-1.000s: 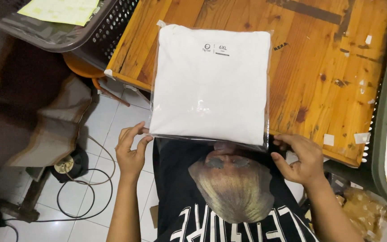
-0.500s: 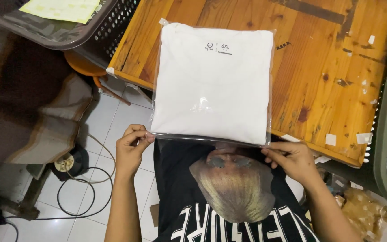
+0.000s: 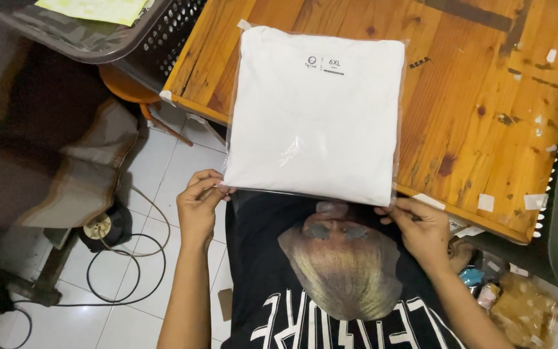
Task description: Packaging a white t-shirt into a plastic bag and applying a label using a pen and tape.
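Here my left hand (image 3: 198, 203) pinches the near left corner of the clear plastic bag (image 3: 314, 116), fingers closed on its edge, and my right hand (image 3: 421, 226) grips the near right corner the same way. Inside the bag lies a folded white shirt (image 3: 311, 129), flat and square, with a small printed label near its far edge. The bag rests on the wooden desk (image 3: 485, 97), its near edge hanging just past the desk's rim over my black printed shirt (image 3: 330, 284). A dark plastic basket (image 3: 163, 32) sits at the desk's left end, and a black cable (image 3: 124, 271) loops across the tiled floor (image 3: 163, 168) below.
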